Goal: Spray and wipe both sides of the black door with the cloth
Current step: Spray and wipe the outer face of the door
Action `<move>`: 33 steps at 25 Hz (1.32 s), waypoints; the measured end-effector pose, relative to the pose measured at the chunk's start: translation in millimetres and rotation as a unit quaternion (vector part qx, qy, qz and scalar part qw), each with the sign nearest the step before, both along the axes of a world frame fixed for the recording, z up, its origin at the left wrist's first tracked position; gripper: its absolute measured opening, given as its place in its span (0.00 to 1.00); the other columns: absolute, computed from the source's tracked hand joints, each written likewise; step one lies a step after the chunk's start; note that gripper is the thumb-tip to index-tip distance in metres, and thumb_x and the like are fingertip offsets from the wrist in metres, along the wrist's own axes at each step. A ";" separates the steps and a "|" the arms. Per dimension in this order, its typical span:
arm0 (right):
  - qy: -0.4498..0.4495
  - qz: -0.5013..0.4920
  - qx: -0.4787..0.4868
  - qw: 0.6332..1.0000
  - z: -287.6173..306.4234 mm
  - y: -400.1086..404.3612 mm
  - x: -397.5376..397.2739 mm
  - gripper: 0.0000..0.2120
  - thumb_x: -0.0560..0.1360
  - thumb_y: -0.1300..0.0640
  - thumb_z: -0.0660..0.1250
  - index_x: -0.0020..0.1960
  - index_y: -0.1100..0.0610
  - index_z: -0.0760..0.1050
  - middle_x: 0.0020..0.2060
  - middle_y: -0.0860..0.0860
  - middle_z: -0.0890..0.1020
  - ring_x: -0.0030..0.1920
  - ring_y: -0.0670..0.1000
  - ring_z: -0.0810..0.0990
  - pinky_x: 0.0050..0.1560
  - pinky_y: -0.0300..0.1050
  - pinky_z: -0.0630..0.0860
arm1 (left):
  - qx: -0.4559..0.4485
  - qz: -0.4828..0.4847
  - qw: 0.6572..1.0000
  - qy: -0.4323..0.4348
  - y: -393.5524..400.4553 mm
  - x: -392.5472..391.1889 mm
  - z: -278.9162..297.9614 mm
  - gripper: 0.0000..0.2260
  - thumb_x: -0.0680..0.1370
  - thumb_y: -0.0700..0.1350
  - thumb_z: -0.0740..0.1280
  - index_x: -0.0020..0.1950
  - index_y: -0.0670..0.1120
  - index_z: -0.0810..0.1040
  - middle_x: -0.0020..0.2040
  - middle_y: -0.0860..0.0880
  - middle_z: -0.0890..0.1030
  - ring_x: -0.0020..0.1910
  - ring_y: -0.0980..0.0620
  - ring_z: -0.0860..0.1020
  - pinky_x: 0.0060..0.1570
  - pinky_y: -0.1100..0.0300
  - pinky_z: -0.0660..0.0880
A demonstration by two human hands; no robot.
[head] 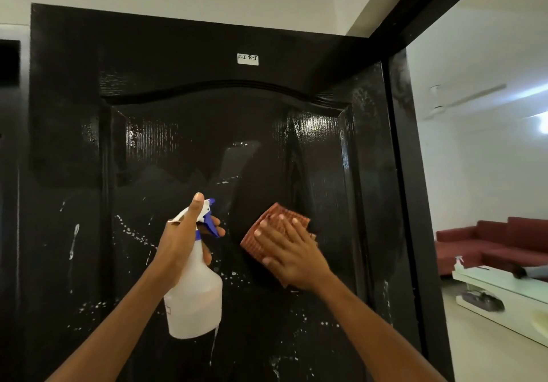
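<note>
1. The black door [207, 132] fills the view, glossy and speckled with white droplets.
2. The right hand [292, 258] presses the reddish cloth [268, 227] flat against its central panel, fingers straight.
3. The left hand [181, 239] grips the spray bottle [194, 301], fingers curled round its neck.
4. A white label [248, 59] sits near the door's top.

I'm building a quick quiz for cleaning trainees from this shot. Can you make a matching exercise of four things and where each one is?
Things:
1. spray bottle
2. cloth
3. white label
4. red sofa

Places:
A. in the room seen through the doorway
B. gripped in the left hand
C. stuck near the top of the black door
D. pressed flat to the door under the right hand

Pairs: 1-B, 2-D, 3-C, 4-A
</note>
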State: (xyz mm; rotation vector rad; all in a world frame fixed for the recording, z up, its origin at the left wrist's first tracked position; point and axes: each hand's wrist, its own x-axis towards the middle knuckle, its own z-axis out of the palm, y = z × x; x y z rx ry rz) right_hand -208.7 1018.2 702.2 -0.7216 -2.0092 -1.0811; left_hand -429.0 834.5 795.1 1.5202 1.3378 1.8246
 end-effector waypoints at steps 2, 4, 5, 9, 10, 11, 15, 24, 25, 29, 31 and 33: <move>0.202 -0.013 -0.043 0.978 28.6 6.8 -0.1 0.30 0.85 0.38 0.45 0.84 0.47 0.47 0.83 0.47 0.47 0.82 0.59 0.46 0.79 0.66 0.52 | 0.027 0.020 0.999 -0.006 -1.9 -6.0 7.6 0.31 0.78 0.66 0.56 0.49 0.39 0.81 0.42 0.42 0.86 0.26 0.47 0.77 0.27 0.57 0.76; 0.399 -0.016 -0.106 0.910 54.5 5.2 -11.8 0.31 0.85 0.38 0.44 0.84 0.49 0.44 0.83 0.49 0.47 0.82 0.61 0.47 0.80 0.66 0.48 | 0.045 0.039 0.998 -0.005 -5.8 -12.8 16.2 0.31 0.78 0.66 0.56 0.47 0.38 0.80 0.40 0.41 0.85 0.25 0.47 0.77 0.27 0.58 0.76; 0.452 -0.016 -0.129 0.883 62.3 1.7 -20.0 0.32 0.84 0.38 0.44 0.84 0.50 0.44 0.84 0.50 0.47 0.82 0.63 0.48 0.79 0.68 0.48 | 0.049 0.048 0.998 0.000 -7.9 -15.4 20.1 0.32 0.78 0.66 0.56 0.45 0.38 0.80 0.39 0.41 0.84 0.25 0.47 0.77 0.27 0.58 0.76; 0.408 -0.005 -0.120 0.905 44.4 -10.6 -50.8 0.34 0.84 0.38 0.46 0.84 0.53 0.42 0.83 0.54 0.44 0.81 0.67 0.45 0.79 0.69 0.45 | 0.076 0.064 0.995 0.001 -16.8 -24.0 29.4 0.33 0.78 0.67 0.56 0.44 0.37 0.78 0.37 0.40 0.82 0.25 0.46 0.76 0.26 0.58 0.76; 0.364 0.003 -0.109 0.925 31.1 -14.9 -60.8 0.34 0.84 0.38 0.46 0.84 0.52 0.41 0.83 0.53 0.43 0.81 0.66 0.44 0.79 0.68 0.44 | 0.080 0.058 0.995 -0.007 -18.4 -26.4 30.0 0.33 0.78 0.67 0.56 0.45 0.36 0.79 0.38 0.40 0.84 0.25 0.46 0.76 0.25 0.58 0.76; 0.308 0.014 -0.093 0.947 20.3 -21.4 -72.1 0.34 0.85 0.38 0.46 0.84 0.51 0.41 0.83 0.53 0.42 0.82 0.65 0.44 0.79 0.67 0.44 | 0.080 0.054 0.995 -0.012 -20.1 -29.4 29.9 0.33 0.78 0.67 0.56 0.46 0.36 0.80 0.39 0.40 0.84 0.25 0.46 0.77 0.25 0.59 0.76; 0.044 0.053 0.009 0.998 28.6 -33.9 -105.1 0.32 0.85 0.36 0.48 0.84 0.47 0.47 0.83 0.50 0.46 0.81 0.63 0.52 0.79 0.67 0.49 | 0.061 0.062 0.996 0.014 -25.4 -40.4 26.2 0.35 0.78 0.68 0.54 0.44 0.35 0.79 0.39 0.37 0.83 0.25 0.46 0.77 0.27 0.58 0.76; 0.384 0.033 -0.073 0.920 228.2 -12.9 -80.4 0.31 0.84 0.36 0.43 0.84 0.46 0.45 0.83 0.49 0.48 0.81 0.65 0.49 0.79 0.68 0.46 | 0.070 0.072 0.995 0.010 -32.0 -61.4 25.3 0.32 0.77 0.68 0.54 0.48 0.41 0.82 0.42 0.44 0.86 0.34 0.39 0.80 0.29 0.56 0.77; 0.428 0.029 -0.082 0.899 224.6 -16.6 -92.0 0.31 0.84 0.37 0.44 0.84 0.48 0.46 0.83 0.51 0.48 0.81 0.65 0.47 0.78 0.70 0.47 | 0.072 0.077 0.994 0.010 -33.0 -63.1 25.1 0.32 0.76 0.68 0.54 0.48 0.41 0.82 0.42 0.44 0.86 0.34 0.40 0.80 0.30 0.56 0.77; 0.241 0.058 -0.022 0.968 153.9 -40.3 -134.0 0.31 0.85 0.37 0.47 0.84 0.47 0.45 0.83 0.49 0.48 0.82 0.64 0.48 0.79 0.68 0.45 | 0.079 0.078 0.994 0.001 -36.2 -70.9 23.4 0.33 0.77 0.69 0.54 0.47 0.41 0.82 0.42 0.44 0.86 0.34 0.42 0.82 0.33 0.55 0.77; 0.066 0.071 0.023 0.995 99.5 -41.2 -128.4 0.31 0.85 0.36 0.47 0.84 0.46 0.44 0.83 0.48 0.46 0.82 0.62 0.47 0.79 0.68 0.47 | 0.083 0.073 0.994 0.008 -37.9 -73.6 20.1 0.33 0.78 0.68 0.54 0.46 0.41 0.82 0.41 0.44 0.86 0.34 0.43 0.82 0.37 0.53 0.78; -0.033 0.055 0.061 0.996 56.9 -34.3 -111.3 0.32 0.85 0.35 0.48 0.84 0.45 0.45 0.83 0.48 0.48 0.82 0.60 0.47 0.79 0.65 0.45 | 0.072 0.080 0.994 0.009 -38.5 -75.0 14.5 0.33 0.77 0.68 0.53 0.46 0.41 0.83 0.41 0.45 0.86 0.40 0.45 0.84 0.47 0.52 0.77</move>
